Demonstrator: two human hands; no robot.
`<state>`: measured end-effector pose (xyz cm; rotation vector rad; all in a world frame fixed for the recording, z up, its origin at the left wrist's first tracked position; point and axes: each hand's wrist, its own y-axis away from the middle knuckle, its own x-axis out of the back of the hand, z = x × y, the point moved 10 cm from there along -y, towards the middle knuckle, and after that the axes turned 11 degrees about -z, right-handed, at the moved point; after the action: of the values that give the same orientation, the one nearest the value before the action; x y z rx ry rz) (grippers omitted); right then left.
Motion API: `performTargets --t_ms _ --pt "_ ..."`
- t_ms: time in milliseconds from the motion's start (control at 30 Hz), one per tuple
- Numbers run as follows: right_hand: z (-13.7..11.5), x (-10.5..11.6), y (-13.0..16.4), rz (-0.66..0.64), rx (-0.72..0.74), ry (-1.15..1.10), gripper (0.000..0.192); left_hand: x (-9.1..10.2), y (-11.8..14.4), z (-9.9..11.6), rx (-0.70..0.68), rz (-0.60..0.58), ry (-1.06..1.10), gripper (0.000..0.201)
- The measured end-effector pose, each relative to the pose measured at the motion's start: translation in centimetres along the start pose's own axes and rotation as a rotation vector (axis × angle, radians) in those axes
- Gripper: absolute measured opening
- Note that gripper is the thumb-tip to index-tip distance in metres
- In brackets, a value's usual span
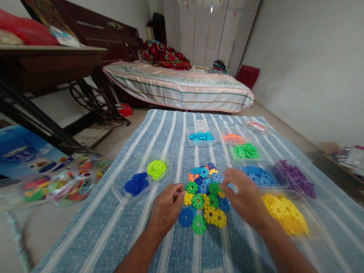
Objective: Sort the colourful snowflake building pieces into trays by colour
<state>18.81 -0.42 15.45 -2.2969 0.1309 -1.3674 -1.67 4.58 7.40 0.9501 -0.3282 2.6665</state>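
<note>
A loose pile of notched plastic discs (204, 203) in green, yellow, blue and orange lies on the striped cloth in front of me. At its left edge is my left hand (166, 206), its fingertips pinched together; a small dark bit shows at them, too little to make out. Over the pile's right side hovers my right hand (244, 195), slightly blurred, with thumb and fingers apart and nothing visible in them. A clear tray of yellow discs (284, 214) stands beside my right forearm. To the left, another tray holds dark blue discs (136, 184) and lime discs (156, 169).
Further trays hold light blue discs (201, 136), orange discs (233, 138), green discs (246, 151), blue discs (258, 176) and purple discs (295, 178). A clear lid with a label (256, 125) lies at the far right. Bags of colourful pieces (69, 187) sit left of the table.
</note>
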Motion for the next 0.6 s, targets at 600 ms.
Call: performTargets --t_ms 600 --pt "-2.7 -6.1 3.5 -0.147 0.029 0.029 0.017 -0.4 0.3 -0.1 -0.031 0.021 0.003 0.016"
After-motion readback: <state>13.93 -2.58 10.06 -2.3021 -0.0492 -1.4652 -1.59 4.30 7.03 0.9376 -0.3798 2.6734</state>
